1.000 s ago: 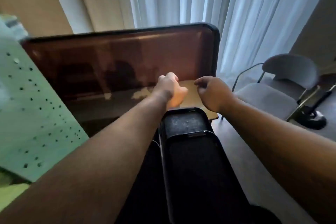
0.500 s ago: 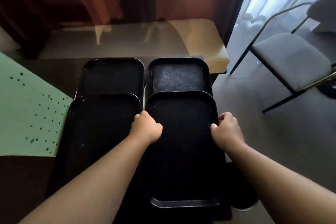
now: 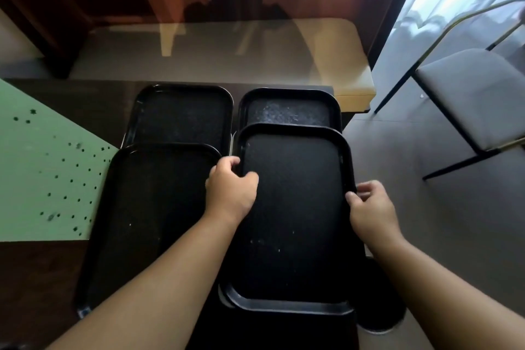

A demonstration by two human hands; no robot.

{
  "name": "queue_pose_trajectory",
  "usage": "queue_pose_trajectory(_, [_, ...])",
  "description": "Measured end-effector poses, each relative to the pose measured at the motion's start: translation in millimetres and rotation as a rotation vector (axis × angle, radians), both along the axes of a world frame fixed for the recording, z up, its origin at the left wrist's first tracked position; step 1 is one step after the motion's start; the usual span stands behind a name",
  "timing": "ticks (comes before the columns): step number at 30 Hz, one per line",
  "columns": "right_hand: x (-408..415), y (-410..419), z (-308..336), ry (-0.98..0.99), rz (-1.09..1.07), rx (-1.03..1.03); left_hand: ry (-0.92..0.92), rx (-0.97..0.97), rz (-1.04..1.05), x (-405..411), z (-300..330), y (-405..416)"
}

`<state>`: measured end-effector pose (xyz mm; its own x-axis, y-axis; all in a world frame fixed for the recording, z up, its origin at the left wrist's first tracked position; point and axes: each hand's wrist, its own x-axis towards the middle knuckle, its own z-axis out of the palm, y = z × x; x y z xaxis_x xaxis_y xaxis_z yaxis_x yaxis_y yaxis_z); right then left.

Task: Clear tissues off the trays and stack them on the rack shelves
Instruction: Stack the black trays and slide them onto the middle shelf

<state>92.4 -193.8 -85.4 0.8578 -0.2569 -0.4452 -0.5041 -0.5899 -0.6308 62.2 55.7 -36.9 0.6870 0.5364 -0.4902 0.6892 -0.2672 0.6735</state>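
Several black trays lie on rack shelves below me. The near right tray (image 3: 295, 207) sits on top, slightly skewed. My left hand (image 3: 230, 190) grips its left rim, thumb over the edge. My right hand (image 3: 369, 207) grips its right rim. It overlaps the far right tray (image 3: 289, 113), whose surface looks scuffed. On the left are a near left tray (image 3: 153, 207) and a far left tray (image 3: 181, 119). No tissues are visible on any tray.
A green dotted board (image 3: 42, 167) lies to the left. Behind the trays stands a glossy table (image 3: 221, 51) with a tan corner. A grey chair (image 3: 477, 94) with thin legs stands on the floor at right. A dark round object (image 3: 380, 310) sits by the rack's right foot.
The view has tilted down from the curtain to the trays. Both hands came back from the far end and took the near right tray by its side rims, and it now sits slightly skewed.
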Motion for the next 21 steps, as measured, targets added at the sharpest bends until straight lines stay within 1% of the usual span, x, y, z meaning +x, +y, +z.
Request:
queue_pose_trajectory(4, [46, 10, 7, -0.036, 0.015, 0.022, -0.051, -0.090, 0.018, 32, 8, 12])
queue_pose_trajectory(7, [72, 17, 9, -0.009, 0.019, 0.044, -0.060, -0.167, 0.026, 52, 5, 25])
queue_pose_trajectory(9, [85, 22, 8, 0.004, 0.007, 0.055, -0.064, -0.197, -0.016, 63, 2, 31])
queue_pose_trajectory(12, [94, 26, -2, -0.014, -0.015, 0.047, -0.068, -0.122, -0.159, 76, -3, 34])
queue_pose_trajectory(15, [89, 26, -12, -0.026, 0.026, -0.026, -0.018, -0.013, -0.285, 79, -9, 29])
queue_pose_trajectory(19, [79, 29, -25, 0.155, 0.060, -0.090, 0.075, 0.006, -0.365, 62, -22, 22])
queue_pose_trajectory(21, [78, 29, -28, 0.181, 0.048, -0.087, 0.085, 0.015, -0.380, 55, -25, 19])
